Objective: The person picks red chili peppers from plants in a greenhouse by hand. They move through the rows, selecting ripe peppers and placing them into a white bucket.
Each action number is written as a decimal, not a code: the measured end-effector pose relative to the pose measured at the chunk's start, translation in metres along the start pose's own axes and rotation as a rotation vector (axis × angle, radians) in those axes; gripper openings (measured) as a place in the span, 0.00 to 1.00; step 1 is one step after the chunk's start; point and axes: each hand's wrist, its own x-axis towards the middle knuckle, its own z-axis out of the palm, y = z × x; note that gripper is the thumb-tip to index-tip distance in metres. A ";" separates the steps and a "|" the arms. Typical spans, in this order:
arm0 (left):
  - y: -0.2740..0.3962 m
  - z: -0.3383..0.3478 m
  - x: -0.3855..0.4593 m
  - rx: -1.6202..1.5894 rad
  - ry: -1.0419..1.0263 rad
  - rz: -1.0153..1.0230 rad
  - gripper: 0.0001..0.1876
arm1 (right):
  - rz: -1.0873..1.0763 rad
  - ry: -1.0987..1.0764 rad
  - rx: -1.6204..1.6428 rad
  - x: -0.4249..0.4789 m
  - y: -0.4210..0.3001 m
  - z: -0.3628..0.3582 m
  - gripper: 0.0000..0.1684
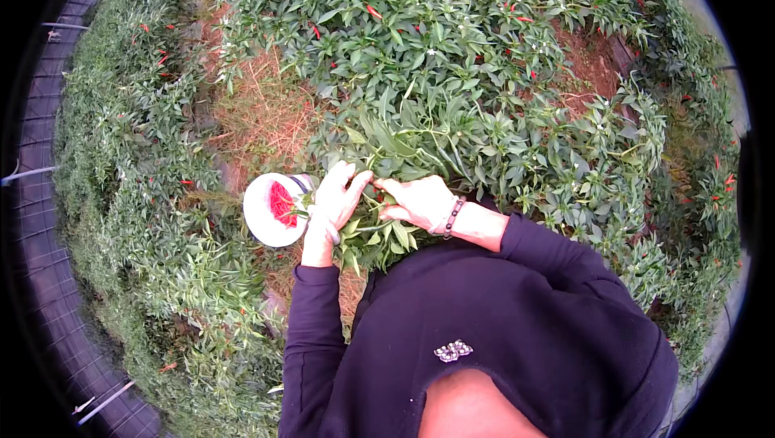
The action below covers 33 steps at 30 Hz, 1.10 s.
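Both bare hands are among the leaves of a chili pepper plant (pixel 396 236) close in front of my body. The fingertips of my left hand (pixel 339 196) come together at the foliage; whether they grip a stem is hidden. From the right, my right hand (pixel 421 203) reaches in with bent fingers, its index fingertip close to my left thumb. What it pinches is too small to tell. Just left of my left wrist is a white bucket (pixel 257 220), tilted into view, with red chili peppers (pixel 281 203) inside. Long green peppers (pixel 449 159) hang above my right hand.
Dense pepper plants (pixel 387 62) with scattered red pods and white flowers spread ahead and to both sides. Dry straw (pixel 266 114) and reddish soil (pixel 590 65) show between rows. Dark gridded ground cover (pixel 45 244) with pale bars runs along the far left.
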 end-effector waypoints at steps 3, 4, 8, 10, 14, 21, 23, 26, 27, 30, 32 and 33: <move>0.003 0.001 -0.016 -0.437 0.114 -0.099 0.11 | 0.196 0.112 0.409 -0.025 0.031 -0.028 0.31; 0.001 0.000 -0.019 -0.506 0.124 -0.164 0.11 | 0.247 0.138 0.470 -0.032 0.041 -0.034 0.24; 0.014 0.003 -0.022 -0.652 0.216 -0.162 0.11 | 0.112 0.152 0.732 -0.044 0.050 -0.049 0.16; 0.018 0.006 -0.023 -0.719 0.222 -0.159 0.11 | 0.095 0.133 0.706 -0.034 0.032 -0.050 0.14; 0.028 0.021 -0.021 -0.727 0.158 -0.144 0.10 | -0.011 0.150 0.232 -0.010 0.004 -0.035 0.15; 0.038 0.038 -0.030 -0.774 0.179 -0.103 0.06 | 0.120 -0.085 0.208 0.003 0.006 -0.024 0.16; 0.027 0.042 -0.033 -0.673 0.177 -0.065 0.07 | 0.095 -0.131 0.280 0.004 0.005 -0.021 0.16; 0.042 0.033 -0.038 -0.907 0.209 -0.140 0.08 | -0.054 -0.181 0.241 0.010 0.003 -0.020 0.18; 0.044 0.028 -0.041 -0.965 0.217 -0.190 0.08 | -0.077 -0.174 0.286 0.008 0.000 -0.024 0.18; 0.051 0.024 -0.039 -0.978 0.307 -0.147 0.10 | -0.029 -0.059 0.494 0.012 0.006 -0.012 0.18; 0.054 0.021 -0.038 -1.000 0.337 -0.182 0.10 | -0.048 -0.026 0.613 0.016 0.008 -0.005 0.17; 0.058 0.020 -0.040 -1.032 0.346 -0.207 0.10 | -0.027 -0.096 0.747 0.018 0.008 -0.002 0.17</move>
